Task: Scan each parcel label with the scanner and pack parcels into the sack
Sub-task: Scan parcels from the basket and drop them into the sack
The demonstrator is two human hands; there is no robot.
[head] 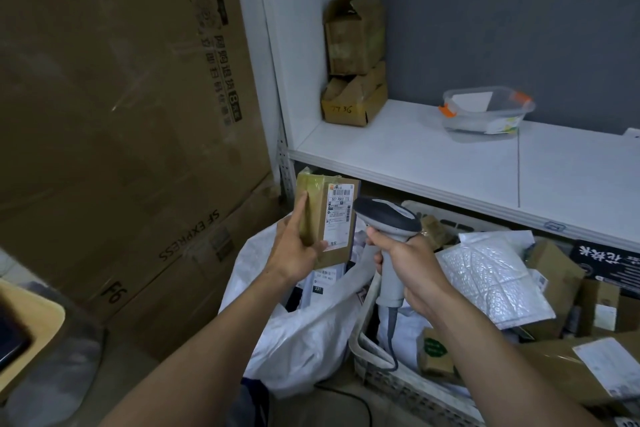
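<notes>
Left hand (294, 250) is holding a small brown parcel (313, 218) upright above the open mouth of the white sack (304, 329). The grip is closing round the parcel's lower left part: thumb pressing on the front face, one finger lying straight up along the taped left side, the other fingers hidden behind the carton. The white label (338, 215) is facing the camera, barcode at its top. Right hand (412, 270) is wrapping all its fingers tightly round the grey handle of the scanner (388, 218) — a full closed grip with no gap showing. The dark scanner head is sitting just beside the parcel's right edge, level with the middle of the label and pointing toward it; whether head and carton are touching cannot be told. The scanner's cable (391, 333) is hanging from the handle's base down into a mesh basket (398, 385). Inside the sack some labelled packets are showing, partly hidden by the parcel. To the right a bubble mailer (491, 281) is lying on a heap of other cartons. Above, a white shelf (450, 163) is carrying a clear plastic tub (485, 113) and two stacked worn cartons (355, 59) — well apart from each other. Large cardboard boxes (121, 80) are standing at the left.
</notes>
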